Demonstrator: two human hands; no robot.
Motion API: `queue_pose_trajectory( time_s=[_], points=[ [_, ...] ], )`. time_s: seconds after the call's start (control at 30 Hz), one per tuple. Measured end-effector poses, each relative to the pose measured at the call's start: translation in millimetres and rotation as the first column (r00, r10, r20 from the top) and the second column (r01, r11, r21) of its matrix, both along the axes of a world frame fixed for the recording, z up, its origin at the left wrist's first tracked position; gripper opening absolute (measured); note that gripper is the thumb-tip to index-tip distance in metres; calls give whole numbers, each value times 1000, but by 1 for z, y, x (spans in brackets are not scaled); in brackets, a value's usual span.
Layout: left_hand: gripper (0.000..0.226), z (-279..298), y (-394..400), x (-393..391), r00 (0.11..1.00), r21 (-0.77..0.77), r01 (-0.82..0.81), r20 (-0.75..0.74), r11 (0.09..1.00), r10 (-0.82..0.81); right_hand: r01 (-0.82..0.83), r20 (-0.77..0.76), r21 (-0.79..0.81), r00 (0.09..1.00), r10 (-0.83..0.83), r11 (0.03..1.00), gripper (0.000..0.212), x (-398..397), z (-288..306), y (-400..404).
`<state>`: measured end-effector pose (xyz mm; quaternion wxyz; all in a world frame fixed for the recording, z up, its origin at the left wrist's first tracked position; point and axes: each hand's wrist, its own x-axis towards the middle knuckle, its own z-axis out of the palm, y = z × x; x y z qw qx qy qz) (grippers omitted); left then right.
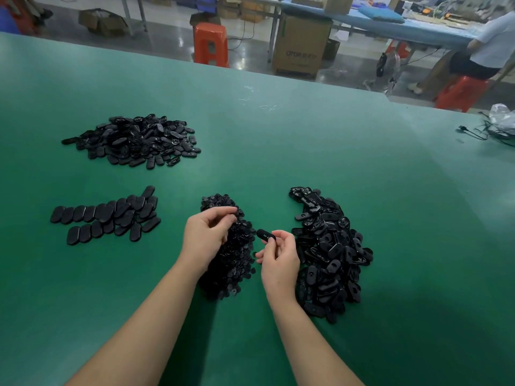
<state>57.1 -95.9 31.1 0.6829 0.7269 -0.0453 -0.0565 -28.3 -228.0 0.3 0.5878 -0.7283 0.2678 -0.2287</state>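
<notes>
Green matting covers the wide counter (278, 149), and behind it is a workshop floor with an orange plastic stool (210, 44), a big brown cardboard box (302, 45) and a person in a light shirt (490, 43) who sits at a blue-covered bench on the far right. Some black cables with a clear plastic bag (498, 126) lie at the right edge of the counter.

Four groups of black parts are on the counter. Far on the left is a loose heap of black oval plastic shells (133, 140). Nearer on the left, black oval plastic pieces laid in overlapping rows (106, 215) rest flat. In the middle, close to the person, is a long heap of small black round pieces (237, 260). Just to the right of it is a curved heap of black oval shells with open sides up (331, 254).

The left grip (206, 235) is over the upper part of the middle heap, with the fingers curled toward the thumb. Whether a small piece is between them, I cannot tell. The right grip (278, 260) is between the middle heap and the right heap, and it pinches one black oval plastic shell (266, 235) with the thumb and fingertips. This shell is lifted above the counter and points toward the left grip, near it but apart.
</notes>
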Motion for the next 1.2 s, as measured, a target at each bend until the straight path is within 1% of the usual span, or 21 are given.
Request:
queue_pose_trajectory(
  time_s=[0.1, 0.3, 0.4, 0.5, 0.6, 0.73, 0.87, 0.93, 1.07, 1.2],
  points=[
    [25, 0, -12, -8, 996, -102, 57, -55, 993, -63, 4, -8, -24, 1000, -5, 1000, 19, 0, 0, 0],
    [19, -1, -17, -16, 988, -66, 76, -126, 995, -84, -5, -30, -56, 1000, 3, 998, 11, 2, -3, 0],
    [14, 3, -20, -16, 987, -4, 106, -120, 994, -106, -9, -23, -54, 1000, 8, 999, 13, 2, -4, -1],
    [18, 7, -24, -17, 986, 56, 127, -115, 990, -120, -9, -29, -49, 1000, 7, 999, 18, 2, -5, -1],
    [22, 9, -31, -17, 986, 115, 118, -128, 986, -103, -1, -38, -42, 999, -1, 999, 22, 3, -6, -1],
    [16, 9, -39, -17, 985, 186, 100, -159, 977, -70, 9, -49, -46, 999, -11, 999, 22, 3, -5, -1],
    [19, 9, -44, -19, 983, 245, 110, -167, 963, -70, 19, -50, -80, 998, -23, 997, 23, 2, -3, 0],
    [19, 10, -47, -20, 986, 283, 116, -150, 952, -76, 20, -46, -83, 999, -24, 996, 23, 2, -2, -1],
    [17, 16, -52, -23, 994, 427, 107, -65, 898, -88, 12, -41, -111, 999, -16, 994, 22, 1, -2, -1],
    [15, 19, -53, -23, 994, 489, 105, -52, 866, -91, -1, -46, -131, 999, -6, 991, 22, 1, -1, -1]
  ],
)
